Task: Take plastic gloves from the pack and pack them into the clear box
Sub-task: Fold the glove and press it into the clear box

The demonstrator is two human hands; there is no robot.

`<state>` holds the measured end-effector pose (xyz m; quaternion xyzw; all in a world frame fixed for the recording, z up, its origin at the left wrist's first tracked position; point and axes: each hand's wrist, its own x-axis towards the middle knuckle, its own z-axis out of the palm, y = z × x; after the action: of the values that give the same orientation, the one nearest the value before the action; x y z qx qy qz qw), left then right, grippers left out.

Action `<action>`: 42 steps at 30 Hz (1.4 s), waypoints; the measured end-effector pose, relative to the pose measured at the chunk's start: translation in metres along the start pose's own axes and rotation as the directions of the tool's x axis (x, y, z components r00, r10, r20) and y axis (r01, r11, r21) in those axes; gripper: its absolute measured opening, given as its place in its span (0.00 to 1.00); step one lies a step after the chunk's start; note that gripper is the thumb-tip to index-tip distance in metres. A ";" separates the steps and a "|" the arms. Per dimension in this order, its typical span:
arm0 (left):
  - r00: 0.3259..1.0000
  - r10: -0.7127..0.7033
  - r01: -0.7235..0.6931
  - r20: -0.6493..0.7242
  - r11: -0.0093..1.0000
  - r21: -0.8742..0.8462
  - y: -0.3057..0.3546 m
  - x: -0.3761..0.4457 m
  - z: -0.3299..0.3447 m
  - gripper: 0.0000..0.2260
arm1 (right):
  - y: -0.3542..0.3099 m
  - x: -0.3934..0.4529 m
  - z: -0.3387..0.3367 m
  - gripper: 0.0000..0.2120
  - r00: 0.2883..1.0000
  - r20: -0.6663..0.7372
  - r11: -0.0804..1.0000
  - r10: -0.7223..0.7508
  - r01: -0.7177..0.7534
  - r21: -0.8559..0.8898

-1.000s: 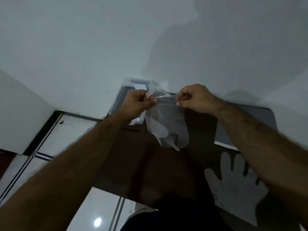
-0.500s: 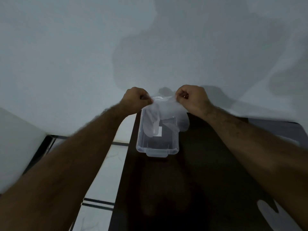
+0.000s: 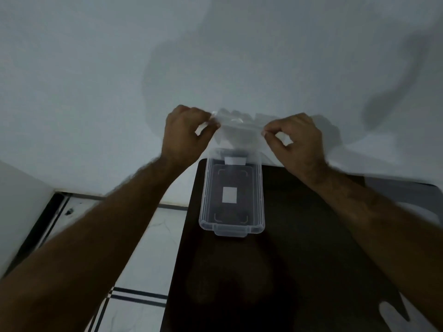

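Observation:
A thin clear plastic glove [image 3: 236,130] hangs stretched between my two hands, above the far end of the clear box [image 3: 206,212]. My left hand [image 3: 185,135] pinches its left edge between thumb and forefinger. My right hand [image 3: 296,140] pinches the right edge the same way. The box lies open on the dark table [image 3: 299,259], at its far left corner, with a white label showing through its bottom. The glove's lower part droops over the box's far rim.
Another plastic glove [image 3: 393,316] lies on the table at the lower right edge of view. A white wall rises behind the table. Tiled floor [image 3: 143,248] with dark lines shows to the left of the table edge.
My hands have spread farther apart and pulled the glove flat and wide. The view has shifted, so the box lies nearer and the glove sits over its far end.

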<state>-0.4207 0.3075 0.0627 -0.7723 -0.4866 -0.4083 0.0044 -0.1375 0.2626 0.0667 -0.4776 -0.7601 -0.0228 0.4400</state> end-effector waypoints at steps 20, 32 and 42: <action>0.719 0.150 -0.344 0.678 0.925 0.160 -0.046 -0.094 0.067 0.07 | 0.028 -0.117 0.063 0.09 0.679 0.734 0.932 0.036 0.243 -0.270; 0.425 0.017 -0.611 0.905 0.743 0.273 -0.028 -0.089 0.092 0.08 | 0.008 -0.112 0.098 0.09 0.373 0.905 0.853 0.205 0.386 -0.352; 0.224 -0.121 -0.665 0.967 0.707 0.242 -0.009 -0.092 0.108 0.09 | 0.003 -0.111 0.115 0.12 0.204 0.959 0.849 0.198 0.453 -0.272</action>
<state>-0.3774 0.2868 -0.0715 -0.8813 -0.3346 0.3302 0.0490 -0.1924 0.2381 -0.0812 -0.4116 -0.8662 0.0451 -0.2797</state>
